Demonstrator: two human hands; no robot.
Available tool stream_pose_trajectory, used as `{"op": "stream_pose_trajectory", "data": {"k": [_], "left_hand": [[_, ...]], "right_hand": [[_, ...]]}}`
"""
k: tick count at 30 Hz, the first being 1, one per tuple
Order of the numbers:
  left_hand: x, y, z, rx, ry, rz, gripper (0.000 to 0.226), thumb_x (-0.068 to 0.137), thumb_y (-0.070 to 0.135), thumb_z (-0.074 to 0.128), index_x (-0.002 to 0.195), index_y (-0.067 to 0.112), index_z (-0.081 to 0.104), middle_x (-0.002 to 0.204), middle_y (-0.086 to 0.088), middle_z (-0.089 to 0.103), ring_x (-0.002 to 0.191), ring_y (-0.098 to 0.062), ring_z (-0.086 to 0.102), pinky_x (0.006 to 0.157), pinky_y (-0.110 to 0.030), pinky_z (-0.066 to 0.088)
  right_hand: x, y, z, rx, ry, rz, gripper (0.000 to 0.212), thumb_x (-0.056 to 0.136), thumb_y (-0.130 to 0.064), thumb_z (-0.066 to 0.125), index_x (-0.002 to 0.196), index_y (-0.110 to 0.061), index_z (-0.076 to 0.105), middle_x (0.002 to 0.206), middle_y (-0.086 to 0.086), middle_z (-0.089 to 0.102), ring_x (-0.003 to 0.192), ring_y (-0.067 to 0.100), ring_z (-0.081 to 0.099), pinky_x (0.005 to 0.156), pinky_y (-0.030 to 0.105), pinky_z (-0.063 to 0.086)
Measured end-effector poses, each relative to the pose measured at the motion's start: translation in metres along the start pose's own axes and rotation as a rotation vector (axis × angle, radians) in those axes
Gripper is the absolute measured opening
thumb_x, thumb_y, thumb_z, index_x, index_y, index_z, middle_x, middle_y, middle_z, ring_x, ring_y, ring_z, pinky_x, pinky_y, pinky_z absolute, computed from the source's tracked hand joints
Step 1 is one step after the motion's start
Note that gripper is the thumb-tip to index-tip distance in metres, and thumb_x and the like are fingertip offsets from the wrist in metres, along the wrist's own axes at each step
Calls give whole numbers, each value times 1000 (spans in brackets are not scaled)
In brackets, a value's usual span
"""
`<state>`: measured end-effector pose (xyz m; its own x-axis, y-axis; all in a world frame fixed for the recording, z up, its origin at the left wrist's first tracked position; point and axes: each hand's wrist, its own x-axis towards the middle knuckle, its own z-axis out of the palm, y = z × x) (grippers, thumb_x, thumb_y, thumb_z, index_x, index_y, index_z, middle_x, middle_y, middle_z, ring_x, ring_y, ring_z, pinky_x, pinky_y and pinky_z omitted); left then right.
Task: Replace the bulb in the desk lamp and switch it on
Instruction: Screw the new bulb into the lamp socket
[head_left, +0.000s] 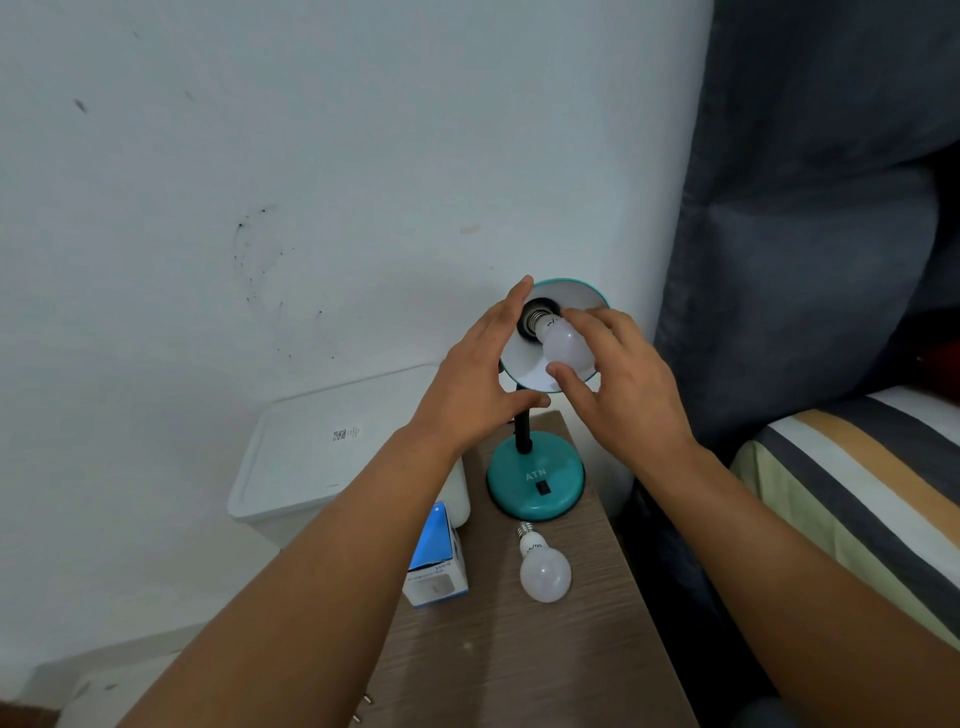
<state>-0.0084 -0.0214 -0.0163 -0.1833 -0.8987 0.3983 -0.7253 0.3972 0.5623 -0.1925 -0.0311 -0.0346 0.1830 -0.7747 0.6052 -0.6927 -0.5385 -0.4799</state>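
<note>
A teal desk lamp stands on the wooden bedside table (519, 670), its shade (584, 299) tilted toward me. A white bulb (563, 345) sits at the black socket inside the shade, its metal thread partly showing. My right hand (618, 384) grips that bulb with thumb and fingertips. My left hand (483, 379) cups the left rim of the shade, thumb under it. The round teal base (535, 486) carries a black switch. A second white bulb (543, 569) lies loose on the table in front of the base.
A blue and white bulb box (436, 564) stands left of the loose bulb, with a white cylinder behind it. A white lidded bin (311, 457) is left of the table. A striped bed (852, 499) and a grey headboard are on the right. The wall is close behind.
</note>
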Motion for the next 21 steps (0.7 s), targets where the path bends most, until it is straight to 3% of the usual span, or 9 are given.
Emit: {"op": "stream_pose_trajectory", "data": {"k": [4,10,15,21], "left_hand": [[0,0,0,13,8,3,118,73,28,89,157,50,9,153,15,42,133,-8,46,102,-40,52],[0,0,1,15,6,11,116,74,29,88,157,50,10,154,15,42,134,-8,46,103,-40,51],[-1,1,2,31,9,24,115,75,31,88,158,46,10,156,14,40,136,-8,44,103,-41,51],[-1,3,2,37,14,22,110,78,34,86,159,42,12,155,11,42,135,-9,46,106,-38,49]], "right_hand": [[2,1,-4,5,-26,-6,51,89,-33,69,136,-22,54,138,7,51,106,25,61,84,42,56],[-1,3,-2,4,-68,-28,62,84,-11,71,140,-20,46,140,8,47,112,26,57,86,44,56],[2,-4,-3,41,-22,29,60,85,-36,73,136,-18,47,130,5,52,97,21,61,76,31,53],[2,-7,1,79,-39,-15,63,84,-36,74,138,-22,45,138,4,45,93,18,60,76,33,58]]}}
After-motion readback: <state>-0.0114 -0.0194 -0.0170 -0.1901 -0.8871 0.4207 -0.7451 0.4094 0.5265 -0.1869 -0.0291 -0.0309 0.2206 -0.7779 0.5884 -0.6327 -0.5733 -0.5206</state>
